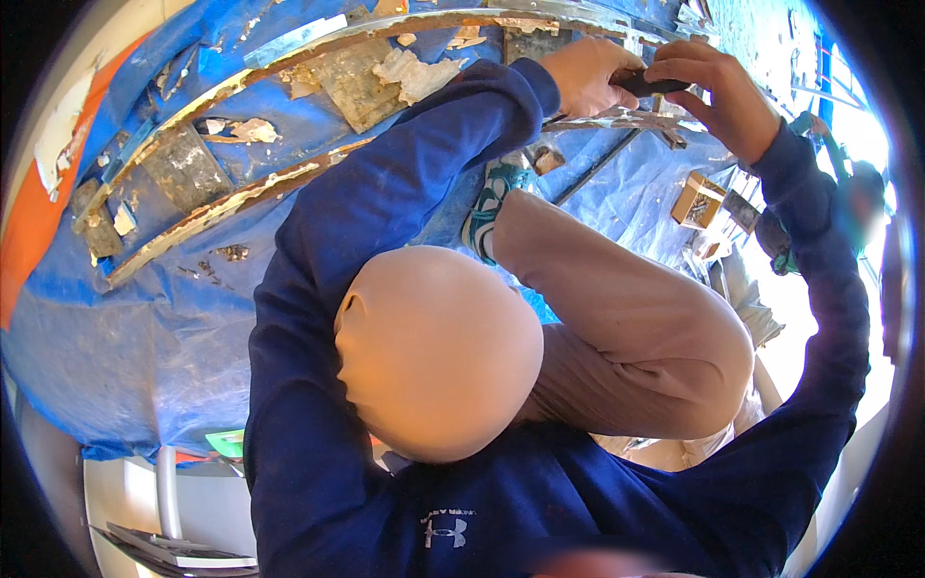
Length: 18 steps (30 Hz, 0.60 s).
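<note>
Far from my body, both hands meet around a small dark elongated object (651,85) whose kind I cannot make out. My left hand (584,77) has its fingers closed on the near left end of it. From the right, my right hand (721,94) grips it between thumb and fingers. Directly beneath them runs a worn wooden frame (318,166) of long strips joined by short cross boards, with peeling pale flakes along it. A loose flaky pale piece (416,75) rests on one cross board, left of my left hand.
A blue tarp (145,337) covers the ground under the frame. My bent knees (438,352) fill the middle. A cardboard box (698,199) with small pieces inside stands right of my shoe (491,207). Another person (853,193) is at the far right.
</note>
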{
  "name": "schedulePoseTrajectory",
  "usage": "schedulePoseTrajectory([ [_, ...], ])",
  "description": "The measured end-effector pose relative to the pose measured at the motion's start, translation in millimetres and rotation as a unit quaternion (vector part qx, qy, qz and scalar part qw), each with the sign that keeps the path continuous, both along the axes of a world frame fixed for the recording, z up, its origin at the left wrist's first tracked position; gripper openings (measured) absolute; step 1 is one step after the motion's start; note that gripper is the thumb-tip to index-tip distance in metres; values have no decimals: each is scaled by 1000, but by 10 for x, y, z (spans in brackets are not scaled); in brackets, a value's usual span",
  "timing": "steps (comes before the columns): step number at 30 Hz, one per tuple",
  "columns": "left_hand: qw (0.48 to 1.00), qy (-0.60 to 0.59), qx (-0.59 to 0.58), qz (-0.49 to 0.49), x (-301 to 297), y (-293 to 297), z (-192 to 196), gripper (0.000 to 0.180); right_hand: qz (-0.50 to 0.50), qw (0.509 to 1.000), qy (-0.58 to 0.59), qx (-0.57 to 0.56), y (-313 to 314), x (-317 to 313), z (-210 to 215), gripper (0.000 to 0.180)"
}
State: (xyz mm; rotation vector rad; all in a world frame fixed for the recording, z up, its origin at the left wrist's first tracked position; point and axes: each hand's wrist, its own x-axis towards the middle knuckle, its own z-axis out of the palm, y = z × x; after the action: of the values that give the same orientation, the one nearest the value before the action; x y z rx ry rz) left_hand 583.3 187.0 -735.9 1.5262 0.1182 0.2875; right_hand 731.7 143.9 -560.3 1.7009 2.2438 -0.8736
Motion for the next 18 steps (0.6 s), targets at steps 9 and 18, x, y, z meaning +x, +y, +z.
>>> schedulePoseTrajectory([
  [9, 994, 26, 84, 66, -17, 22, 28, 50, -221, 971, -46, -80, -58, -196, -34, 39],
  [18, 988, 85, -24, 129, -245, 186, -143, 32, -456, 868, 70, 183, -928, -216, -544, 36],
])
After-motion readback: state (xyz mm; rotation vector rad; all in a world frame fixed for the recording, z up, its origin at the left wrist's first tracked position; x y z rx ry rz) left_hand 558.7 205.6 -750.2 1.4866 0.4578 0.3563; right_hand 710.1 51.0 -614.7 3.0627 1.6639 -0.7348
